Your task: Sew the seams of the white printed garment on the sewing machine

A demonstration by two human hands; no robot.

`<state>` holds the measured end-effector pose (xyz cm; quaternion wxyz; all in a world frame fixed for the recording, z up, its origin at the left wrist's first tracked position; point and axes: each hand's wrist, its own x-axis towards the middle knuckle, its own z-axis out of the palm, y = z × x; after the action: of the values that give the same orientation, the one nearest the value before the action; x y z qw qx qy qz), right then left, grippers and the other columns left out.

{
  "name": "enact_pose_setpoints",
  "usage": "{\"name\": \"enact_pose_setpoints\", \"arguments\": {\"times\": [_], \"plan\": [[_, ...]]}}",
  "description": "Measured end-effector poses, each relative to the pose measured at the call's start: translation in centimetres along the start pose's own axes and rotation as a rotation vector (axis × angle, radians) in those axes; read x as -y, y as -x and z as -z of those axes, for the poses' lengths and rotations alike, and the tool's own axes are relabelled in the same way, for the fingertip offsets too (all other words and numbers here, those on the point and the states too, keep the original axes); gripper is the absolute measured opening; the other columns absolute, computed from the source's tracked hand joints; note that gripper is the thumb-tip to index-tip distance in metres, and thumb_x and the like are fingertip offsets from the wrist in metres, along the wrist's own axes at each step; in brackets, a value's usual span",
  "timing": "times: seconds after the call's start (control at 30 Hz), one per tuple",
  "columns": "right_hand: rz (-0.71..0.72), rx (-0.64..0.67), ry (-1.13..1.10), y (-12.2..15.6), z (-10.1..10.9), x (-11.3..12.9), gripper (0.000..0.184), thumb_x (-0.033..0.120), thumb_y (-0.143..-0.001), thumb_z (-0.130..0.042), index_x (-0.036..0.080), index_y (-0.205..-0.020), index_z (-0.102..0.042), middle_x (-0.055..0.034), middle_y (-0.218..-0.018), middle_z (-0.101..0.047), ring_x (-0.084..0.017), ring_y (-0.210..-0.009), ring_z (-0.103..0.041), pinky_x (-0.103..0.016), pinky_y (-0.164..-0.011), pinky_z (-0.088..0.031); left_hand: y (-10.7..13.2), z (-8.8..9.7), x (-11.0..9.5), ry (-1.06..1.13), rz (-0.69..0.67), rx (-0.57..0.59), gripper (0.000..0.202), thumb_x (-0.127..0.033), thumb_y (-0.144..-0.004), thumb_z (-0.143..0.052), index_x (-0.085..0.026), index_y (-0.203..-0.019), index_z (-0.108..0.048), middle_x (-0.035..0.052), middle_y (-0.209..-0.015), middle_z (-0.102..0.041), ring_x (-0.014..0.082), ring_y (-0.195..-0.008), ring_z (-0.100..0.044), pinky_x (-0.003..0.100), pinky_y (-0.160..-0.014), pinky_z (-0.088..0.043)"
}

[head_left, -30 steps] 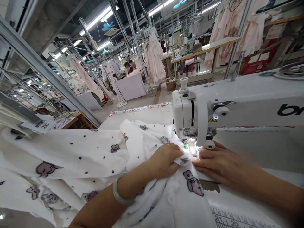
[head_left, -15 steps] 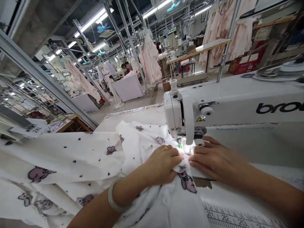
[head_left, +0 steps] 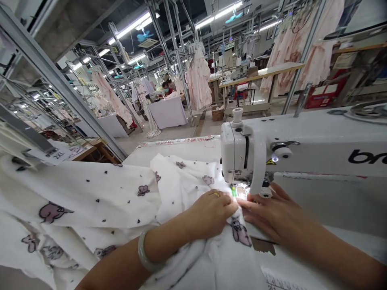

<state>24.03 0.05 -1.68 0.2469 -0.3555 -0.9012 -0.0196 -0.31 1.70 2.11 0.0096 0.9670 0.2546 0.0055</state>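
Note:
White plush fabric (head_left: 111, 193) printed with purplish cartoon animals spreads over the bed of a white sewing machine (head_left: 242, 149). My left hand (head_left: 211, 213), with a ring and a pale bangle on that arm, has its fingers curled onto the fabric just in front of the lit needle area. On the other side, my right hand (head_left: 269, 213) lies with fingers stretched out beside the presser foot, its fingertips touching the fabric's edge. Part of this hand is behind the machine's knob (head_left: 266, 192). The needle tip itself is too small to make out.
A size tag (head_left: 56, 153) reading 2XL hangs at the left, by a metal post (head_left: 66, 88). A printed ruler (head_left: 281, 282) runs along the table's front edge. Beyond stand hanging pink garments (head_left: 198, 80), worktables (head_left: 263, 72) and a person (head_left: 166, 89) at another station.
The view has shifted, so the machine appears farther right and lower. My right hand's fingers have moved left, closer to my left hand at the fabric's edge. My left hand still grips the fabric.

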Motion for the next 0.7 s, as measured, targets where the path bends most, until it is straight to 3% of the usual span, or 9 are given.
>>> {"name": "enact_pose_setpoints", "arguments": {"times": [0.17,0.37,0.5,0.6,0.7], "plan": [[-0.043,-0.009,0.017,0.2,-0.6,-1.0,0.038,0.052,-0.107,-0.044,0.028,-0.119,-0.07,-0.0055,-0.088,-0.073,-0.028,-0.087,-0.07,-0.063,-0.109,-0.041,-0.7,-0.1,0.9,-0.006,0.039,-0.019,0.035,-0.006,-0.086,-0.055,-0.012,-0.12,-0.062,0.0137,-0.119,-0.071,0.0279,-0.119,-0.066,0.041,-0.11,-0.05],[-0.034,-0.011,0.035,0.2,-0.6,-1.4,0.039,0.05,-0.108,-0.042,0.026,-0.122,-0.07,-0.0055,-0.09,-0.075,-0.027,-0.088,-0.072,-0.065,-0.114,-0.039,-0.5,-0.1,0.8,0.045,0.071,-0.013,0.041,-0.007,-0.086,-0.055,-0.013,-0.127,-0.062,0.0121,-0.131,-0.069,0.0287,-0.132,-0.06,0.042,-0.117,-0.045],[-0.048,-0.032,0.055,-0.6,0.1,-1.7,0.042,0.049,-0.109,-0.04,0.024,-0.119,-0.073,-0.0074,-0.09,-0.076,-0.029,-0.09,-0.072,-0.066,-0.109,-0.044,-0.6,0.1,1.0,0.124,0.095,-0.041,0.038,-0.01,-0.09,-0.057,-0.016,-0.126,-0.063,0.0115,-0.131,-0.069,0.0269,-0.129,-0.063,0.041,-0.116,-0.046],[-0.072,-0.061,0.065,0.1,1.4,-0.4,0.046,0.05,-0.109,-0.038,0.024,-0.115,-0.075,-0.0092,-0.099,-0.078,-0.031,-0.096,-0.072,-0.056,-0.093,-0.056,0.3,1.2,0.7,0.197,0.099,-0.017,0.038,-0.021,-0.098,-0.059,-0.018,-0.136,-0.059,0.0137,-0.139,-0.066,0.0293,-0.137,-0.059,0.049,-0.12,-0.043],[-0.123,-0.097,0.048,4.4,1.9,3.5,0.039,0.047,-0.108,-0.044,0.028,-0.124,-0.073,-0.007,-0.117,-0.077,-0.027,-0.099,-0.074,-0.04,-0.08,-0.062,3.1,2.7,-0.9,0.258,0.156,0.016,0.056,-0.042,-0.104,-0.057,-0.019,-0.154,-0.044,0.0154,-0.158,-0.052,0.0347,-0.156,-0.035,0.066,-0.126,-0.027]]}}
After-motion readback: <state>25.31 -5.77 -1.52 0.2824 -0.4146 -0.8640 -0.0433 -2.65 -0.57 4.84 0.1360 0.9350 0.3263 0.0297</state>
